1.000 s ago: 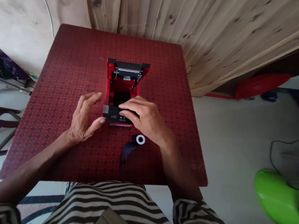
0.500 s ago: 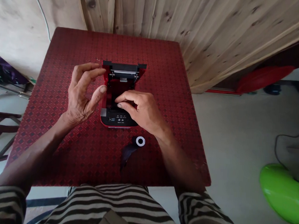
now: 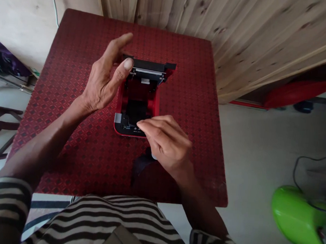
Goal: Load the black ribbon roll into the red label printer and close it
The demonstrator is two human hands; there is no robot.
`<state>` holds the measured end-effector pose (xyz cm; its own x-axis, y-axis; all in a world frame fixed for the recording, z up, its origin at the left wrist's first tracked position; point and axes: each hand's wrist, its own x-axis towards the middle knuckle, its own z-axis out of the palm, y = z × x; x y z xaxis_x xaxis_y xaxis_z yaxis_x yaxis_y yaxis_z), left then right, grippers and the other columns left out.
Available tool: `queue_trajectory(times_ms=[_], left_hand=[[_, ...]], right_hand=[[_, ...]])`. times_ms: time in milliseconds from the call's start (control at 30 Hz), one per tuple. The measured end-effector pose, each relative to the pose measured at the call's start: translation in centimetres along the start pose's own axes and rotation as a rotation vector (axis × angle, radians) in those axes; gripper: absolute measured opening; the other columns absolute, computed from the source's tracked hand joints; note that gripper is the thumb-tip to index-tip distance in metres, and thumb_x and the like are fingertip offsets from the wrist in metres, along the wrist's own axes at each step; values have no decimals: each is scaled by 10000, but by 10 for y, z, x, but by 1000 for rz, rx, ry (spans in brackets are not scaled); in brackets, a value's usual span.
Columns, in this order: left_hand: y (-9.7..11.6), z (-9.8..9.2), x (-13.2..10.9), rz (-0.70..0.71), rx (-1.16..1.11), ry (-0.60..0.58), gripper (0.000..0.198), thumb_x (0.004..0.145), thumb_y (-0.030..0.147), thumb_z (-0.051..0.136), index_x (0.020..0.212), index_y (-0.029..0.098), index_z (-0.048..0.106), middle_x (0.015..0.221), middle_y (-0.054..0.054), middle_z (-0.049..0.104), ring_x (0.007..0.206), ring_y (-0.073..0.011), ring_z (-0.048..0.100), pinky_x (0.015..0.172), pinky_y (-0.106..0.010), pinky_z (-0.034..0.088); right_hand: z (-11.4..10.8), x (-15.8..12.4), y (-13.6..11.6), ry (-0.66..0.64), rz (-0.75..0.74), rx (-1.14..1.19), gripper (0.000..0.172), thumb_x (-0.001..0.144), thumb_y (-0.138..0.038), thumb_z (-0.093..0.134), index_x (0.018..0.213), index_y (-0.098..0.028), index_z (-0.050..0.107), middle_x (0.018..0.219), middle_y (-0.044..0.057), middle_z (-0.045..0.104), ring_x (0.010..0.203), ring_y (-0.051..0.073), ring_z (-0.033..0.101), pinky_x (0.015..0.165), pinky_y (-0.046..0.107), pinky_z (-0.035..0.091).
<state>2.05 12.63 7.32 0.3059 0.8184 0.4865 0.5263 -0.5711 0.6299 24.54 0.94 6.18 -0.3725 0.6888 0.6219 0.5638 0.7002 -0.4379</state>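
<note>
Left hand: I see my left hand (image 3: 104, 80) raised at the open lid (image 3: 148, 66) of the red printer (image 3: 138, 98), fingers spread, thumb tip at the lid's left corner, not clamped.
Right hand: my right hand (image 3: 168, 144) rests at the printer's front panel, fingers loosely together, holding nothing I can see.
Paper roll: mostly hidden under my right hand.
Surface: red patterned table (image 3: 72, 56), wooden wall (image 3: 242, 31) behind, green stool (image 3: 298, 217) on the floor.
Change: the left hand has moved up to the lid; the right hand has drawn back to the front.
</note>
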Motion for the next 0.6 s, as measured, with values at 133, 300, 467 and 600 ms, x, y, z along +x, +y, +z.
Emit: queue_trajectory(times_ms=[133,300,467,600], left_hand=[[13,-4,-8,10,2,16,581,1117,649,332,1411,269,659,1240,-32,753,1163,-233,716,1076,-423,594],[20,-7,-37,155,2,-58,471,1134,529,378,1343,264,707,1231,-59,741,1168,-226,700,1054,-466,586],[18,0,-66,124,-10,-110,427,1125,522,400,1269,315,745,1296,-71,702,1247,-233,682,1128,-504,565],[13,5,-76,157,-41,-95,389,1123,458,434,1292,278,735,1323,-88,680,1325,-256,651,1161,-518,546]], right_hand=[[9,-11,-2,68,-113,-60,302,991,-47,671,1210,-238,751,1034,45,854,961,201,773,844,361,655],[13,-18,-1,31,-87,-100,334,1009,-67,658,1250,-277,751,1106,28,859,1017,198,797,858,364,650],[15,-20,0,57,-71,-68,379,1002,-61,657,1306,-268,746,1127,44,856,1048,211,791,901,380,656],[15,-20,0,17,-29,-75,370,1011,-71,650,1277,-304,760,1147,19,853,1062,201,787,931,382,653]])
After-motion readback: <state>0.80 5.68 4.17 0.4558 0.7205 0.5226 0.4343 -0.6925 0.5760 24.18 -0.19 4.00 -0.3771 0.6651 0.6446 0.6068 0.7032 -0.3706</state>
